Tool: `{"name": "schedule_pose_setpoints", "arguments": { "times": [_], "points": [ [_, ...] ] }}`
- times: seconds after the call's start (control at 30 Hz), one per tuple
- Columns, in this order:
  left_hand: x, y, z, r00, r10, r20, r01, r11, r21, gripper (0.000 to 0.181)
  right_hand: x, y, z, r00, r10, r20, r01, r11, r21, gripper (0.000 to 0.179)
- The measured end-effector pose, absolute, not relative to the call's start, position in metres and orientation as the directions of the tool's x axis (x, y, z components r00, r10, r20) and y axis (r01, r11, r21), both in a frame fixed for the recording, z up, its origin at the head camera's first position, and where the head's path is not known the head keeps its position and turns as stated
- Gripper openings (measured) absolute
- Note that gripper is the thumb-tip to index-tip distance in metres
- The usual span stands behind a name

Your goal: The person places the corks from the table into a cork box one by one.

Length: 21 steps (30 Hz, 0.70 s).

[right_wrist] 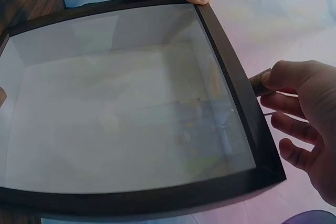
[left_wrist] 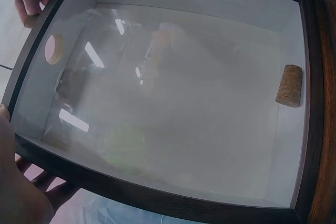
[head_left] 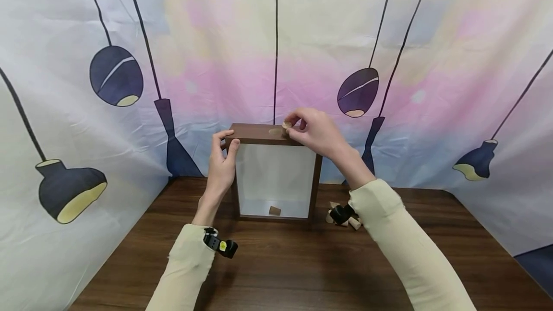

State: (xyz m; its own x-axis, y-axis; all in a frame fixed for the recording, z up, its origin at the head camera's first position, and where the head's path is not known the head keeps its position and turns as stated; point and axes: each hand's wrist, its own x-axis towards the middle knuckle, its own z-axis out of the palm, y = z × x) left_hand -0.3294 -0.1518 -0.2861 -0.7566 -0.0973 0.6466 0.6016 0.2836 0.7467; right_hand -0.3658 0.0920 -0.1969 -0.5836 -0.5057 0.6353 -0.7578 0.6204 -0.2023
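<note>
A dark wooden shadow box (head_left: 259, 141) with a clear front and white inside stands upright on the table. My left hand (head_left: 221, 169) grips its upper left corner, thumb on the front edge and fingers over the top and side. Between thumb and fingertips, my right hand (head_left: 318, 131) pinches a cork (right_wrist: 260, 83) at the top of the box. Just left of that cork is a round hole (head_left: 275, 132) in the top, which also shows from inside in the left wrist view. One cork (left_wrist: 290, 86) lies inside on the box's bottom.
Several loose corks (head_left: 354, 223) lie on the brown wooden table (head_left: 276, 272) to the right of the box, partly hidden by the right wrist camera (head_left: 341, 214). A cloth backdrop (head_left: 233, 52) printed with hanging lamps rises close behind the box and along both sides.
</note>
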Motion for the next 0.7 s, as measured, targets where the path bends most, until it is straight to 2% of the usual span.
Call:
{"name": "schedule_pose_setpoints", "arguments": {
  "times": [0.23,0.7],
  "points": [
    [-0.330,-0.151,-0.286,-0.753,-0.101,0.650,0.601,0.295,0.743,0.038,-0.370,0.080,-0.196,-0.628,-0.464,0.624,-0.717,0.656,-0.233,0.019],
    [-0.329,-0.152,-0.285,-0.755,-0.105,0.647,0.598,0.295,0.745,0.038,-0.375,0.063,-0.204,-0.663,-0.483,0.572,-0.714,0.639,-0.288,0.017]
  ]
}}
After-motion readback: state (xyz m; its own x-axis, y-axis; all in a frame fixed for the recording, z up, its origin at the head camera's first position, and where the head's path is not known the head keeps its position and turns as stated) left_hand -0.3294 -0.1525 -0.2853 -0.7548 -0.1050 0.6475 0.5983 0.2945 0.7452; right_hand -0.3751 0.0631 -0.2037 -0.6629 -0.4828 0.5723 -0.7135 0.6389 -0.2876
